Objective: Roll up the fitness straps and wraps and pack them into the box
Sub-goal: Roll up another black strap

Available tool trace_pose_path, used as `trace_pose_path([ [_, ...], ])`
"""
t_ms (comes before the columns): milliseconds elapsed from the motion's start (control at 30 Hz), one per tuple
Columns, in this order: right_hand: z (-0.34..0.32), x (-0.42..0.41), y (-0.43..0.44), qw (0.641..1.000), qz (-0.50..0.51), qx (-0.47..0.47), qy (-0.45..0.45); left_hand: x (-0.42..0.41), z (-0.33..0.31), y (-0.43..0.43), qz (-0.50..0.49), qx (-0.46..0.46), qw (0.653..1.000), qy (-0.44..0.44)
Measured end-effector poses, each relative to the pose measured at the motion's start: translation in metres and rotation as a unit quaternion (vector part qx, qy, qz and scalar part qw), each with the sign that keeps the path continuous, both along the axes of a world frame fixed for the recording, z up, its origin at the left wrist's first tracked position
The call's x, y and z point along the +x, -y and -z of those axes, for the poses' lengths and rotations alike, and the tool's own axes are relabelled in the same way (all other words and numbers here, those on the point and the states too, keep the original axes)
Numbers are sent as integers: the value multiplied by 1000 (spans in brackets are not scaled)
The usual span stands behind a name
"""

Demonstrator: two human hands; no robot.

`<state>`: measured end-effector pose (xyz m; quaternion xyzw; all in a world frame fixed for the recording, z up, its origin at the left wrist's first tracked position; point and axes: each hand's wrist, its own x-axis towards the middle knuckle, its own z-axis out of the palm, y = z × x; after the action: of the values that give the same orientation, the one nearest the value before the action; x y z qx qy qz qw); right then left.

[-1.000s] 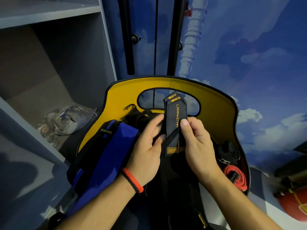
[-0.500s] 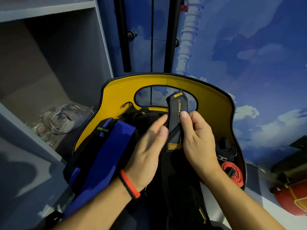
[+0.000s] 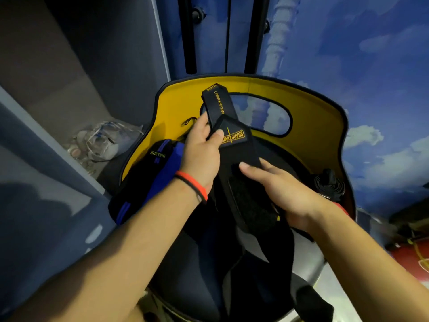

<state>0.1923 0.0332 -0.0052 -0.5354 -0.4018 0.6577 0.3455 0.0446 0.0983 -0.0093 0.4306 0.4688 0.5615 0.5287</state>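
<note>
Your left hand [image 3: 204, 147] pinches the black wrap [image 3: 241, 154] between thumb and fingers, right at its yellow-lettered patch [image 3: 234, 135] in the centre of the frame. The wrap's narrow end, also lettered in yellow, sticks up above your fingers and crosses in front of the box's cut-out handle. Your right hand [image 3: 285, 189] grips the same wrap lower down, thumb pressed on top and fingers curled under the rough fastening strip. The rest of the wrap hangs slack toward the bottom of the frame.

You hold the wrap over the open mouth of the box [image 3: 301, 89], whose yellow lining curves around the back. On the left a blue and black wrap [image 3: 160, 173] drapes over the box's rim, just beside your left wrist, and takes up that side of the opening. At the right edge, inside the box, a rolled black strap [image 3: 329, 184] sits against the wall, with a sliver of a red roll [image 3: 341, 208] showing just past your right wrist. A red wristband [image 3: 195, 184] circles your left wrist.

In the left of the frame a grey shelf [image 3: 58, 147] carries a crumpled clear plastic bag [image 3: 109, 140]. Two black bars [image 3: 189, 31] stand upright at the top, against a wall painted with blue sky and clouds [image 3: 371, 66].
</note>
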Motion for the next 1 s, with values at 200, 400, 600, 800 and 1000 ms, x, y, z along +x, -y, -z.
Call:
trace_pose_path([
  [200, 8, 7, 21, 981, -118, -80, -134, -18, -11, -19, -50, -3, 997, 63],
  [400, 28, -4, 14, 968, -63, 228, 84, -23, -14, -24, -84, 28, 996, 32],
  [600, 35, -11, 15, 909, -174, 314, 213, -27, -13, -28, -70, 34, 996, 33],
  [800, 32, -26, 20, 951, -67, 217, 210, -43, -12, -36, -26, 32, 995, 87],
  [1000, 32, -36, 25, 930, 29, 281, 235, -58, -10, -42, -8, 5, 991, 133],
])
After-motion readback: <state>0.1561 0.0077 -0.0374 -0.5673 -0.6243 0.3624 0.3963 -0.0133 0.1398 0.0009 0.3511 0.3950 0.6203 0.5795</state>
